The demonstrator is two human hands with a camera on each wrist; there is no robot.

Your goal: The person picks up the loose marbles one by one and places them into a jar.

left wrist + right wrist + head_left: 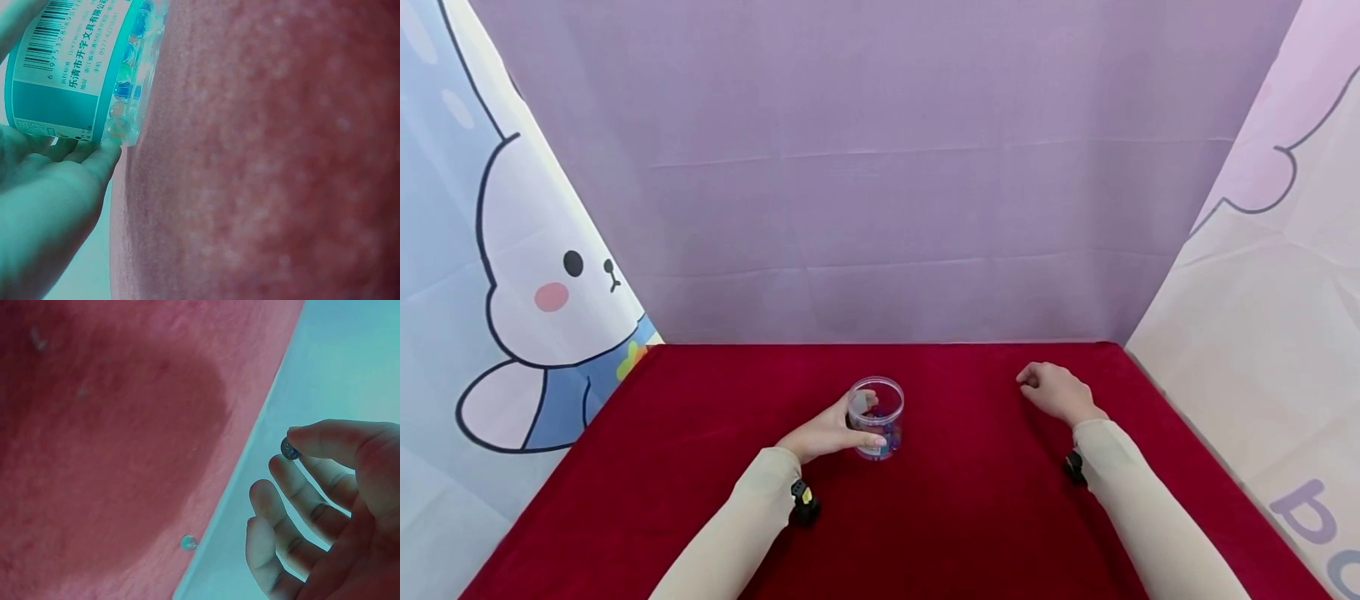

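My left hand [829, 432] grips a clear, open-topped plastic jar [891, 414] near the middle of the red table, thumb on the near side and fingers round the far side. A white and teal label with a barcode [51, 37] wraps the jar. Small round marbles [123, 90], blue, green and clear, lie at its bottom. Off to the right, my right hand [1058, 392] is held above the cloth. Between thumb and index finger it pinches a small dark, shiny marble [289, 449]; the other fingers are loosely bent. One clear marble [189, 542] lies on the cloth near the table's edge.
Red cloth [962, 517] covers the table. A purple curtain [887, 183] hangs behind its back edge. Printed sheets stand at both sides, with a cartoon rabbit [527, 275] on the left one. A dark wrist camera [805, 503] is strapped below my left hand.
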